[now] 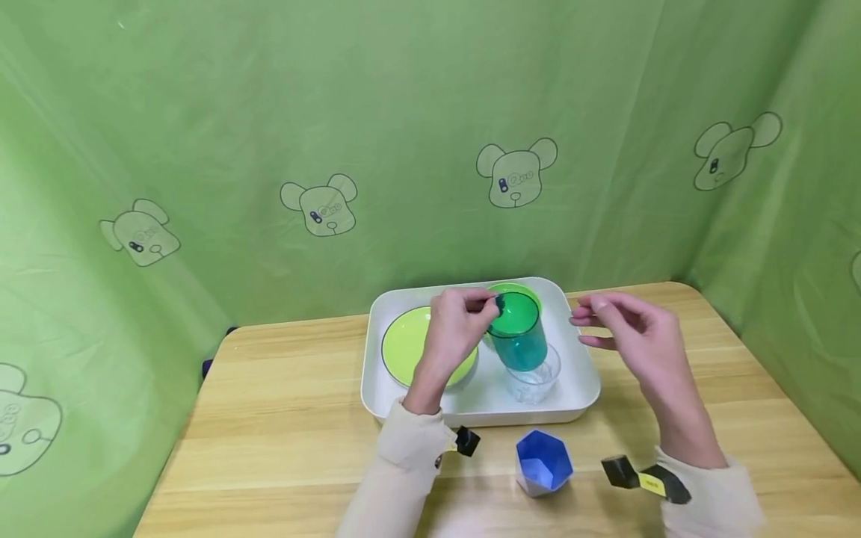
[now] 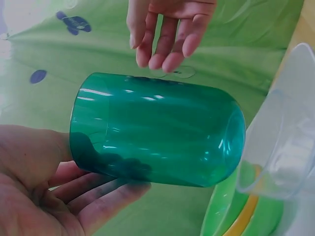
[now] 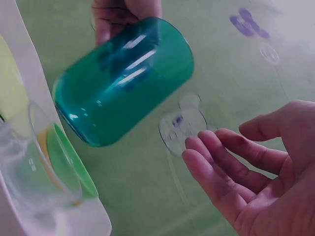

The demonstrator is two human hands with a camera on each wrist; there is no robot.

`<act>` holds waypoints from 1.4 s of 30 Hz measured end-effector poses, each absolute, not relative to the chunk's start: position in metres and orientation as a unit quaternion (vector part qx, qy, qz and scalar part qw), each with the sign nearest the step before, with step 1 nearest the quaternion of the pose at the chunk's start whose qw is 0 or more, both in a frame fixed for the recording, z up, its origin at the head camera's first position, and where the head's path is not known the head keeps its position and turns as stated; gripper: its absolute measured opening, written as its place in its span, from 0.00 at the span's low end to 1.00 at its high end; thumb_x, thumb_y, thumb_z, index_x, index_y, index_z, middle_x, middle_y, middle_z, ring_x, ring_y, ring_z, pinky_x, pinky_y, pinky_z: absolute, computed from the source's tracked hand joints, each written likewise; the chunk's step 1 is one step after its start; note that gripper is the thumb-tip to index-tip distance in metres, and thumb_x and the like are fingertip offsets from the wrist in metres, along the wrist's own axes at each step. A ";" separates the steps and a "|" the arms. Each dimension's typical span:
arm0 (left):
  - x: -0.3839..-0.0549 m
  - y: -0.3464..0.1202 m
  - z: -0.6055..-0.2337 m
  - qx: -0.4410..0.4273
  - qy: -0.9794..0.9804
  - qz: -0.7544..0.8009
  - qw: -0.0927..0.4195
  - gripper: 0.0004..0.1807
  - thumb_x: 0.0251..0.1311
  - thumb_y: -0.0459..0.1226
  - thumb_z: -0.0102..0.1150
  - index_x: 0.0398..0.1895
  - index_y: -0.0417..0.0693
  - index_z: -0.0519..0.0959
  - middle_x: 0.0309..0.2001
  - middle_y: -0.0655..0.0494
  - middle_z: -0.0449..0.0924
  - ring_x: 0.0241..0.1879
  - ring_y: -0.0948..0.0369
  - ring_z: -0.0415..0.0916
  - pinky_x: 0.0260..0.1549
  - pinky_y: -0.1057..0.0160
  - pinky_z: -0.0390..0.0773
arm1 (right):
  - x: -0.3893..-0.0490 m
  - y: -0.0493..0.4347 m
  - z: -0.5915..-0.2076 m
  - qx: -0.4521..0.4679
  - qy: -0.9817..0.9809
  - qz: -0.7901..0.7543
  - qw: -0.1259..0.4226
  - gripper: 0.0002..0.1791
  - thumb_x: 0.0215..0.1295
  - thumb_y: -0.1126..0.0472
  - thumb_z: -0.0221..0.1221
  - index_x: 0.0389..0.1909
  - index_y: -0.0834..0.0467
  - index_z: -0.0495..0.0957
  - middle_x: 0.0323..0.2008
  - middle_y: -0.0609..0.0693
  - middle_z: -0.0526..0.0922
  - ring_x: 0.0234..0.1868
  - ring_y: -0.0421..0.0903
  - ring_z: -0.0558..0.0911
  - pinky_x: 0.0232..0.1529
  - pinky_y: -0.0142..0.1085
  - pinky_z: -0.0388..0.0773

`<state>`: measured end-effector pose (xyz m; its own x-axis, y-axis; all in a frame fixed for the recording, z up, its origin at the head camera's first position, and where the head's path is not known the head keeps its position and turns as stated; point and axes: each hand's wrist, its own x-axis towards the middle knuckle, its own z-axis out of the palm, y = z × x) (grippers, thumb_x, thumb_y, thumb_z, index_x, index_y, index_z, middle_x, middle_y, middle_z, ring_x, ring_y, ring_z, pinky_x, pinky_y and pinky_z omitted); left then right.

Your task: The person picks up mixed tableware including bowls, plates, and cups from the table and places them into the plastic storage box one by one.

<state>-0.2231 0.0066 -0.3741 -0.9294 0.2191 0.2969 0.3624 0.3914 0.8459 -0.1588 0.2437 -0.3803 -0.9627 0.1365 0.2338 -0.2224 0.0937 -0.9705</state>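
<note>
My left hand pinches the rim of a clear teal-green cup, thumb at the mouth and fingers along its outer wall. In the left wrist view the cup shows whole, with nothing visible inside it. It hangs above a white tray, over a clear plastic cup and in front of a green bowl. Off to the right, my right hand is apart from the cup, its fingers loosely bent and holding nothing, as the right wrist view confirms.
A yellow-green plate lies in the tray's left half. On the wooden table in front of the tray stands a blue faceted cup, between my forearms. Green curtain hangs behind the table and at both sides.
</note>
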 end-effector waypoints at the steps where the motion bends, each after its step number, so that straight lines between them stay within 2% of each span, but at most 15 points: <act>1: -0.224 0.011 -0.375 -0.178 -0.832 -0.521 0.066 0.09 0.64 0.28 0.63 0.43 0.37 0.89 0.36 0.49 0.89 0.33 0.64 0.85 0.33 0.74 0.85 | -0.157 0.249 -0.383 0.025 -0.711 0.689 0.135 0.20 0.75 0.58 0.60 0.54 0.73 0.79 0.40 0.50 0.89 0.41 0.43 0.89 0.39 0.38 0.87; 11: -0.227 0.044 -0.397 -0.191 -0.865 -0.460 0.060 0.08 0.63 0.29 0.65 0.41 0.40 0.90 0.36 0.51 0.89 0.31 0.68 0.83 0.31 0.80 0.80 | -0.149 0.282 -0.392 0.012 -0.643 0.751 0.150 0.17 0.72 0.63 0.62 0.53 0.73 0.79 0.42 0.54 0.88 0.41 0.46 0.89 0.39 0.40 0.87; 26: -0.226 0.049 -0.413 -0.168 -0.898 -0.402 0.058 0.06 0.62 0.33 0.68 0.40 0.45 0.91 0.34 0.56 0.90 0.32 0.67 0.83 0.28 0.79 0.78 | -0.146 0.288 -0.389 -0.001 -0.639 0.752 0.158 0.16 0.71 0.64 0.63 0.51 0.73 0.80 0.40 0.53 0.89 0.40 0.46 0.89 0.38 0.41 0.88; 32: -0.225 0.046 -0.415 -0.189 -0.886 -0.421 0.044 0.08 0.67 0.34 0.64 0.44 0.43 0.90 0.38 0.54 0.89 0.36 0.66 0.84 0.33 0.77 0.80 | -0.144 0.286 -0.388 0.009 -0.661 0.736 0.146 0.17 0.72 0.64 0.63 0.53 0.73 0.79 0.40 0.53 0.89 0.39 0.45 0.89 0.38 0.39 0.87; 39: -0.215 0.031 -0.416 -0.200 -0.849 -0.488 0.037 0.13 0.70 0.35 0.61 0.53 0.37 0.85 0.42 0.50 0.88 0.41 0.61 0.84 0.40 0.70 0.84 | -0.140 0.287 -0.385 0.003 -0.688 0.715 0.120 0.12 0.71 0.64 0.63 0.51 0.65 0.81 0.40 0.51 0.89 0.40 0.43 0.89 0.38 0.37 0.87; 42: -0.206 0.022 -0.415 -0.197 -0.840 -0.503 0.045 0.13 0.70 0.34 0.61 0.53 0.37 0.84 0.43 0.50 0.87 0.43 0.60 0.84 0.40 0.69 0.85 | -0.139 0.288 -0.384 0.004 -0.696 0.708 0.120 0.11 0.72 0.64 0.63 0.51 0.63 0.82 0.40 0.51 0.89 0.39 0.42 0.89 0.38 0.36 0.87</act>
